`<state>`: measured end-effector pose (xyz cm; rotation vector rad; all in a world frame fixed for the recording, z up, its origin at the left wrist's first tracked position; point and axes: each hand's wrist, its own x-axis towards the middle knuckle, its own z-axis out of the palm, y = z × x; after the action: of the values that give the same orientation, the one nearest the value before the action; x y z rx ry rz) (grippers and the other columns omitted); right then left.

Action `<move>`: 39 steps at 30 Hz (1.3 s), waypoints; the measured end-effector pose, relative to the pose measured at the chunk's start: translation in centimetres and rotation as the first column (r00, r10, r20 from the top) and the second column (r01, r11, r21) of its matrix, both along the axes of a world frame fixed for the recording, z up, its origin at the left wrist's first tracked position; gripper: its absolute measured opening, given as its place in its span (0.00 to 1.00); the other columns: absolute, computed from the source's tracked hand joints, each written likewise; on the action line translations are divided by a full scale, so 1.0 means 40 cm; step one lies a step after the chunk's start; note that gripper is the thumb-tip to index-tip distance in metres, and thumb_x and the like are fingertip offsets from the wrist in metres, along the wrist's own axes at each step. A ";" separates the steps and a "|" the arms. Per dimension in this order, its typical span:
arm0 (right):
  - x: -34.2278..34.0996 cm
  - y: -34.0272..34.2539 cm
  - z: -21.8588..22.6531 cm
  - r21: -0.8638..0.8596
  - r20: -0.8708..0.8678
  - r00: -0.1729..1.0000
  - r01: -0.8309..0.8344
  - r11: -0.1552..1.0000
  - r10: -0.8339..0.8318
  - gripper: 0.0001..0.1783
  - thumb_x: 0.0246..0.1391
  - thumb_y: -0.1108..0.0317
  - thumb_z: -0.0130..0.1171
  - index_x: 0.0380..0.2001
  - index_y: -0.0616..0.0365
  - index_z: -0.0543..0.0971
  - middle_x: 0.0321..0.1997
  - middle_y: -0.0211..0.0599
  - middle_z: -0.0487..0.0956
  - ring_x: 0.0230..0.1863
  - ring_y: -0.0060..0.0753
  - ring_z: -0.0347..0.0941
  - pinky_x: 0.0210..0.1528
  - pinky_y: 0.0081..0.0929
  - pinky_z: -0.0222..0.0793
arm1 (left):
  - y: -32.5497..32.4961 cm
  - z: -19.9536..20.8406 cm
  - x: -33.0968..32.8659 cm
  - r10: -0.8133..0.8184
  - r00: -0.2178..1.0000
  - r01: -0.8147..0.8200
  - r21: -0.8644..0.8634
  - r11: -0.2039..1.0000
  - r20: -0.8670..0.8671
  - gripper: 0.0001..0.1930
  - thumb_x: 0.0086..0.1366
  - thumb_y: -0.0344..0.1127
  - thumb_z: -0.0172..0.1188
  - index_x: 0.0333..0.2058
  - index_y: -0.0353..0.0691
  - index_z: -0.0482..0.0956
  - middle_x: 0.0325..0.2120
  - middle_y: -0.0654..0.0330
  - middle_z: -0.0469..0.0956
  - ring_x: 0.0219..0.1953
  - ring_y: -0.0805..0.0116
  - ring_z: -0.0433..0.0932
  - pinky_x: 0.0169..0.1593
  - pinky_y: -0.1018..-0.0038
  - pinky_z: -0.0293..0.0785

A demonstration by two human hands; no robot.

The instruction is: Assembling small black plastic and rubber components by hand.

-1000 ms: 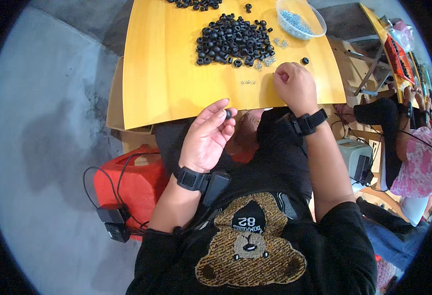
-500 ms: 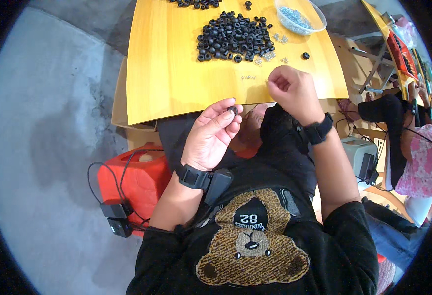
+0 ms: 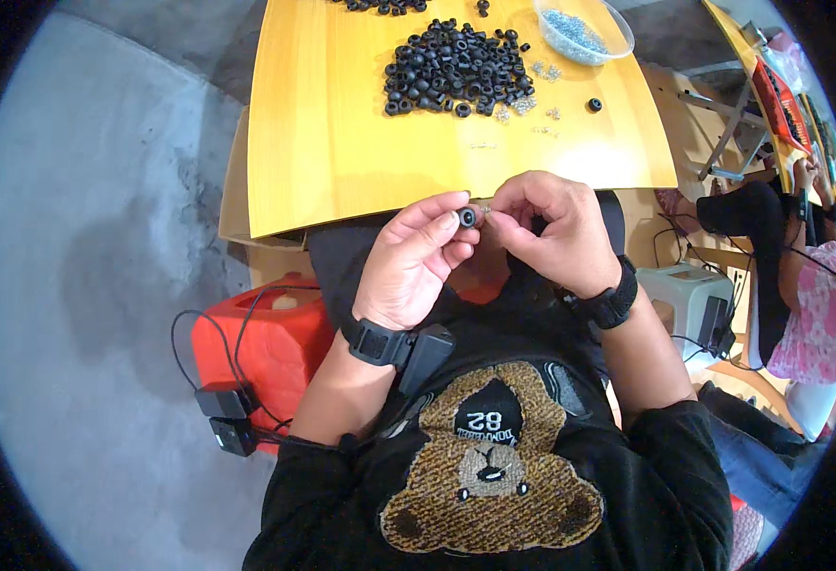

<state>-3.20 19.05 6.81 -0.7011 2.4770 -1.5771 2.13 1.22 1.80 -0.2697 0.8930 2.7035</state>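
My left hand (image 3: pixel 410 257) is closed in a pinch around a small black round cap (image 3: pixel 467 218), whose hollow end now faces up and to the right. Against its right side is my right hand (image 3: pixel 553 224), thumb and forefinger pinched on a tiny shiny piece (image 3: pixel 484 207) that I cannot make out in detail. Both hands are just off the near edge of the yellow table (image 3: pixel 342 171). A big pile of similar black caps (image 3: pixel 451 68) lies farther up the table. Small clear or silvery bits (image 3: pixel 482 146) lie in a short row between the pile and my hands.
A clear plastic bowl (image 3: pixel 584 38) of tiny pale blue bits stands at the far right. One lone black cap (image 3: pixel 595 105) lies below it. A red stool (image 3: pixel 261 343) with cables is at my left, a grey box (image 3: pixel 689 309) at my right. Another person's arm (image 3: pixel 798 257) shows far right.
My right hand has come down and left to meet the left hand, bringing the tiny shiny piece beside the cap. The left hand has turned the cap, showing its hollow end.
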 end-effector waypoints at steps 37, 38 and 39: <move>0.045 -0.061 -0.011 0.312 -0.458 0.852 -0.114 0.943 0.254 0.09 0.39 0.74 0.56 0.29 0.64 0.74 0.27 0.41 0.71 0.34 0.45 0.69 0.40 0.36 0.67 | 0.007 -0.037 0.012 0.082 0.993 -0.090 0.088 0.992 0.086 0.11 0.63 0.27 0.53 0.45 0.35 0.73 0.37 0.61 0.77 0.37 0.75 0.76 0.43 0.80 0.75; 0.047 -0.061 -0.007 0.314 -0.459 0.850 -0.114 0.942 0.257 0.09 0.39 0.74 0.56 0.29 0.64 0.74 0.27 0.41 0.71 0.34 0.45 0.69 0.40 0.36 0.67 | 0.005 -0.036 0.011 0.081 0.995 -0.088 0.114 0.990 0.066 0.11 0.63 0.27 0.53 0.44 0.35 0.73 0.36 0.61 0.77 0.36 0.75 0.76 0.43 0.81 0.75; 0.049 -0.061 -0.004 0.196 -0.409 0.893 -0.112 0.974 0.186 0.11 0.41 0.75 0.56 0.32 0.65 0.74 0.28 0.43 0.73 0.34 0.46 0.70 0.40 0.36 0.67 | 0.003 -0.035 0.011 0.085 0.994 -0.092 0.114 0.989 0.064 0.11 0.63 0.27 0.53 0.44 0.35 0.73 0.36 0.61 0.77 0.36 0.75 0.76 0.43 0.81 0.75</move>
<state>-1.25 16.60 6.66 -1.2931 2.7211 -1.2457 2.56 1.35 0.39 -0.3706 0.7185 2.8006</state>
